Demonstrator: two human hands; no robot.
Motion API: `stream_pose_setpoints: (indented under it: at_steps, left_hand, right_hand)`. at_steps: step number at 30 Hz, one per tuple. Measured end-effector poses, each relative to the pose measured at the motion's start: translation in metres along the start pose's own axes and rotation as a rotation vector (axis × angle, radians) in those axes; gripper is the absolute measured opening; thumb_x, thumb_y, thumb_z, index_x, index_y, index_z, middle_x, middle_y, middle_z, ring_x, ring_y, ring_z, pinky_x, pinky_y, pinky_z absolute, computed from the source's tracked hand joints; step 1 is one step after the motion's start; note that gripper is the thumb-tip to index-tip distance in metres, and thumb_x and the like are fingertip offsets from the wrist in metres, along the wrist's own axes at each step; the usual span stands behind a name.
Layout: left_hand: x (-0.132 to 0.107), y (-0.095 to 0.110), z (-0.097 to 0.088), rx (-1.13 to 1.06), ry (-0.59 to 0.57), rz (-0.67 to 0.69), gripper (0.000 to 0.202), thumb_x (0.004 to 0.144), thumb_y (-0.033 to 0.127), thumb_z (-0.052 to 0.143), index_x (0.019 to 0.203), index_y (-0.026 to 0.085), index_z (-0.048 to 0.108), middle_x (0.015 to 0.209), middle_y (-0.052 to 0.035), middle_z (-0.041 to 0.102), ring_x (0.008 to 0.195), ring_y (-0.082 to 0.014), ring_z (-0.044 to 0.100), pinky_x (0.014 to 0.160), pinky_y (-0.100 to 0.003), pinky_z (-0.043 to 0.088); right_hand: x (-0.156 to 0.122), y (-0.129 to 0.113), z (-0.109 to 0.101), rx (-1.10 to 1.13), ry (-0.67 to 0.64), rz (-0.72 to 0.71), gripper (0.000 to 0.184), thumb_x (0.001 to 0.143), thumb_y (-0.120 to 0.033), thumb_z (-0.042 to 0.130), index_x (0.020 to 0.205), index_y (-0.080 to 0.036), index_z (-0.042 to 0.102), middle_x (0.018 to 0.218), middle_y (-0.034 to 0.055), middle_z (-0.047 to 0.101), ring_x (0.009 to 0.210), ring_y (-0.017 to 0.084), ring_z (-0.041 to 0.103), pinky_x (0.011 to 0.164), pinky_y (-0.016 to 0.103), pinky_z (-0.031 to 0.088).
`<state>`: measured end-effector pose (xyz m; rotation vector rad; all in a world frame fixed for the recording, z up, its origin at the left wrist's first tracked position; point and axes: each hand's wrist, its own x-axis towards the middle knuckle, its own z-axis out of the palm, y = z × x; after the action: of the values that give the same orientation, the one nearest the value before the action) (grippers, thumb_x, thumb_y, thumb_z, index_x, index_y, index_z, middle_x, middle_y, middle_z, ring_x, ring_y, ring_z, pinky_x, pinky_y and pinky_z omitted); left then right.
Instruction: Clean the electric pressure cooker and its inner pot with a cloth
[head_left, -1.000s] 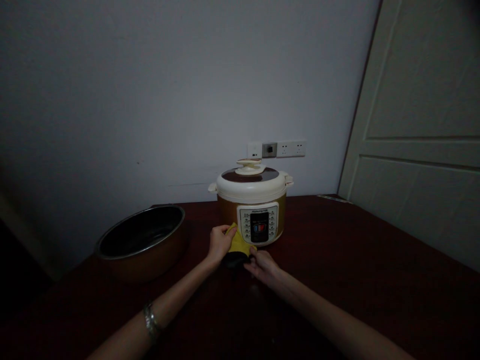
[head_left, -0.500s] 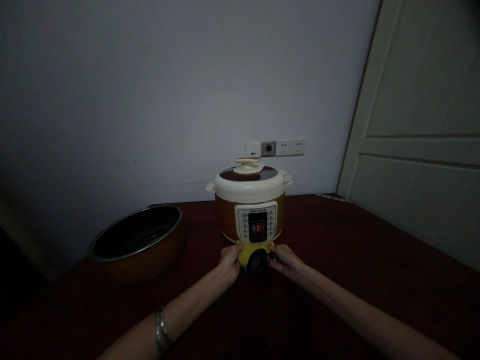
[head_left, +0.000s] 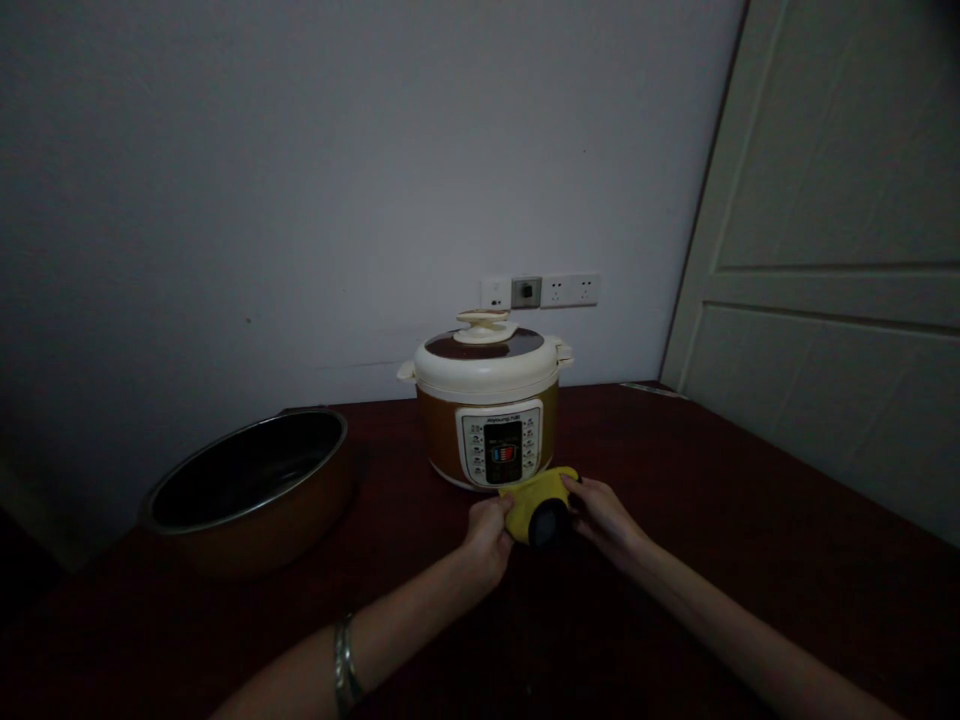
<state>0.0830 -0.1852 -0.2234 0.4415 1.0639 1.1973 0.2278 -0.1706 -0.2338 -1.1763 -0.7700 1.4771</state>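
Between my two hands is a soft-looking yellow cloth [head_left: 528, 494] with a dark round patch on its near side. My left hand [head_left: 489, 540] pinches its left edge, thumb on top. The right edge is gripped by my right hand [head_left: 606, 518], with some of those fingers hidden behind the cloth. Just behind it stands an electric pressure cooker [head_left: 487, 378], white on top and orange-brown below, its lid on and its button panel facing me. The cloth overlaps the cooker's lower front edge in view; whether it touches cannot be made out.
A wide dark-lined pan [head_left: 277, 505] with a brown outside sits to the left on the dark red table [head_left: 637, 640]. Wall sockets [head_left: 570, 290] are behind the cooker. A pale door [head_left: 832, 250] stands at the right.
Both hands have moved right with the yellow cloth, which is now tilted with its right end higher. The view has shifted slightly; the cooker and pan appear a little further left.
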Motion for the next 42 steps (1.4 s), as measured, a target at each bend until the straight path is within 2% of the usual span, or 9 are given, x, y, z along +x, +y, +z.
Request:
stream_pose_setpoints:
  at_steps: [5, 11, 14, 19, 25, 29, 34, 38, 42]
  left_hand:
    - [-0.032, 0.004, -0.011, 0.174, -0.231, 0.147, 0.014, 0.076, 0.021, 0.063, 0.086, 0.012, 0.068, 0.092, -0.0099, 0.07, 0.08, -0.0183, 0.066, 0.072, -0.028, 0.051]
    - [-0.058, 0.041, -0.033, 0.671, -0.279, 0.797, 0.012, 0.071, 0.027, 0.067, 0.078, 0.019, 0.071, 0.093, -0.0082, 0.069, 0.094, -0.0223, 0.061, 0.087, -0.032, 0.047]
    - [-0.068, 0.057, -0.042, 0.828, -0.315, 0.929, 0.012, 0.075, 0.028, 0.063, 0.079, 0.022, 0.072, 0.094, -0.0076, 0.069, 0.094, -0.0223, 0.061, 0.088, -0.033, 0.046]
    - [-0.08, 0.068, -0.054, 0.92, -0.309, 0.814, 0.016, 0.074, 0.033, 0.063, 0.08, 0.02, 0.069, 0.082, -0.0054, 0.07, 0.079, -0.0193, 0.062, 0.076, -0.029, 0.048]
    - [-0.062, 0.06, -0.084, 0.74, -0.339, 0.198, 0.034, 0.069, 0.046, 0.066, 0.082, 0.014, 0.063, 0.064, -0.0014, 0.063, 0.053, -0.0126, 0.057, 0.048, -0.023, 0.045]
    - [-0.041, 0.047, -0.104, 0.818, -0.321, 0.086, 0.039, 0.064, 0.048, 0.069, 0.081, 0.014, 0.058, 0.057, -0.0006, 0.062, 0.047, -0.0135, 0.058, 0.045, -0.025, 0.048]
    - [-0.027, 0.043, -0.102, 1.101, -0.293, 0.079, 0.026, 0.076, 0.041, 0.059, 0.079, 0.018, 0.047, 0.042, 0.0038, 0.055, 0.034, -0.0131, 0.052, 0.036, -0.021, 0.041]
    - [-0.019, 0.045, -0.097, 1.328, -0.28, 0.098, 0.015, 0.081, 0.029, 0.053, 0.085, 0.017, 0.045, 0.038, 0.0065, 0.052, 0.031, -0.0123, 0.049, 0.035, -0.02, 0.04]
    - [-0.021, 0.056, -0.099, 1.392, -0.261, 0.127, 0.021, 0.081, 0.036, 0.054, 0.088, 0.017, 0.045, 0.04, 0.007, 0.052, 0.032, -0.0125, 0.05, 0.035, -0.021, 0.04]
  right_hand:
    - [-0.028, -0.013, -0.027, -0.218, -0.088, -0.198, 0.024, 0.069, -0.039, 0.065, 0.079, -0.017, 0.06, 0.055, -0.0026, 0.055, 0.042, 0.01, 0.047, 0.042, 0.022, 0.038]
    - [-0.066, -0.035, -0.043, -0.671, -0.19, -0.637, 0.019, 0.072, -0.038, 0.062, 0.076, -0.021, 0.068, 0.076, 0.0063, 0.066, 0.073, 0.019, 0.06, 0.067, 0.027, 0.048]
    - [-0.077, -0.044, -0.038, -0.714, -0.234, -0.701, 0.016, 0.07, -0.035, 0.064, 0.078, -0.023, 0.072, 0.085, 0.0084, 0.069, 0.085, 0.023, 0.062, 0.079, 0.03, 0.047]
    - [-0.078, -0.036, -0.019, -0.606, -0.263, -0.395, 0.033, 0.07, -0.05, 0.062, 0.076, -0.017, 0.066, 0.057, 0.0025, 0.06, 0.047, 0.015, 0.054, 0.044, 0.024, 0.043]
    - [-0.059, -0.002, -0.003, -0.562, -0.37, -0.096, 0.047, 0.067, -0.059, 0.06, 0.081, -0.015, 0.062, 0.05, -0.0029, 0.055, 0.032, 0.009, 0.045, 0.033, 0.021, 0.035]
    - [-0.044, 0.018, -0.002, -0.827, -0.325, -0.179, 0.033, 0.073, -0.05, 0.057, 0.065, -0.019, 0.051, 0.048, -0.0039, 0.051, 0.034, 0.011, 0.048, 0.033, 0.02, 0.033]
    - [-0.038, 0.022, 0.0, -1.332, -0.216, -0.552, 0.019, 0.081, -0.034, 0.056, 0.071, -0.018, 0.056, 0.068, 0.0057, 0.066, 0.063, 0.019, 0.064, 0.052, 0.023, 0.038]
    - [-0.041, 0.019, 0.003, -1.621, -0.126, -0.563, 0.023, 0.086, -0.039, 0.052, 0.096, -0.019, 0.057, 0.083, 0.0105, 0.069, 0.075, 0.027, 0.067, 0.057, 0.028, 0.04]
    - [-0.046, 0.006, -0.001, -1.588, -0.094, -0.556, 0.036, 0.087, -0.051, 0.044, 0.099, -0.018, 0.056, 0.085, 0.0113, 0.069, 0.08, 0.029, 0.067, 0.06, 0.031, 0.042]
